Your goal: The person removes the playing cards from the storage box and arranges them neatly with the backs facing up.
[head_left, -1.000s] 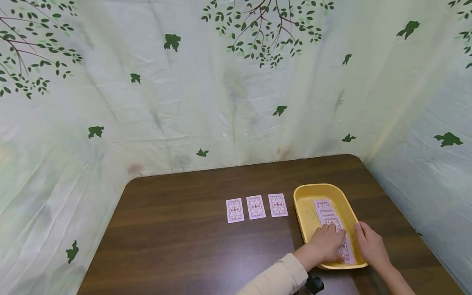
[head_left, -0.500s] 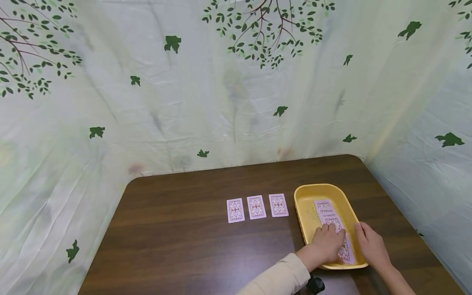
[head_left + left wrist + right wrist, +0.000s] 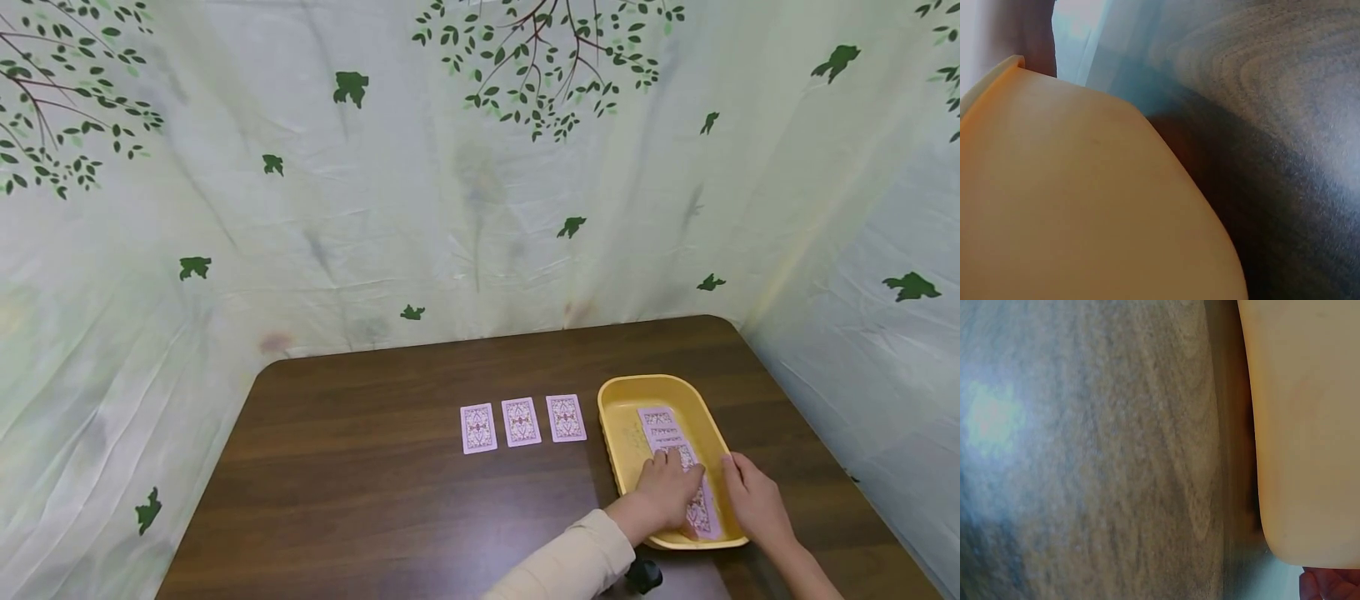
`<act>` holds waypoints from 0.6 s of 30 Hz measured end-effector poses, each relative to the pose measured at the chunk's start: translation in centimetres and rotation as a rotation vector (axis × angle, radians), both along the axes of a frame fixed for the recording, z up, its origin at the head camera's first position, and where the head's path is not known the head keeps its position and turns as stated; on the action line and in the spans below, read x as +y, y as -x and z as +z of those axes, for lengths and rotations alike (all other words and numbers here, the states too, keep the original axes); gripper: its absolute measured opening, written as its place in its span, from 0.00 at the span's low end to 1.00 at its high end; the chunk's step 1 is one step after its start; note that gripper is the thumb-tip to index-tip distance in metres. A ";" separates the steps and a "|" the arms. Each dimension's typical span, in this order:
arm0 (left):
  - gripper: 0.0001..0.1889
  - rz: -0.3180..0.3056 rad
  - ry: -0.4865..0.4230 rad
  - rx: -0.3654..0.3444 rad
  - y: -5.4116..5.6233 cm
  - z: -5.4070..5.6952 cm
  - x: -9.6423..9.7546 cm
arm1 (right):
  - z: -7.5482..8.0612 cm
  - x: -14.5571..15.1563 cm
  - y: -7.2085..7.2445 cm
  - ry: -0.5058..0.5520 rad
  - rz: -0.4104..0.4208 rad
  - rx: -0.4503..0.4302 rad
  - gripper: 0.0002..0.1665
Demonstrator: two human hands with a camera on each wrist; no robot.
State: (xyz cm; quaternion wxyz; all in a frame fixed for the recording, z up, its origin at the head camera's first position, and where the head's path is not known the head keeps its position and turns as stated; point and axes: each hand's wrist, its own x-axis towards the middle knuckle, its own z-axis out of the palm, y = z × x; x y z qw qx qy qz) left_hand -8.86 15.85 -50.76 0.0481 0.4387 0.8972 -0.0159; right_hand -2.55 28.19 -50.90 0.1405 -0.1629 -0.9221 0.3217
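Several cards (image 3: pixel 686 456) partly hidden behind the left hand (image 3: pixel 663 493)

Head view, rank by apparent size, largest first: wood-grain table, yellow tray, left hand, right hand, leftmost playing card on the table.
1. Wood-grain table
2. Yellow tray
3. Left hand and right hand: too alike to rank
4. Leftmost playing card
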 end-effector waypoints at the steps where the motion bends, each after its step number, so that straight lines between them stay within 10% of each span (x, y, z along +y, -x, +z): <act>1: 0.46 -0.005 0.003 0.007 0.0 0.0 0.0 | -0.1 0.0 0.0 0.001 0.000 0.000 0.20; 18: 0.46 -0.086 0.121 0.174 -0.1 -0.8 0.3 | -0.9 0.3 0.1 -0.003 0.005 0.023 0.20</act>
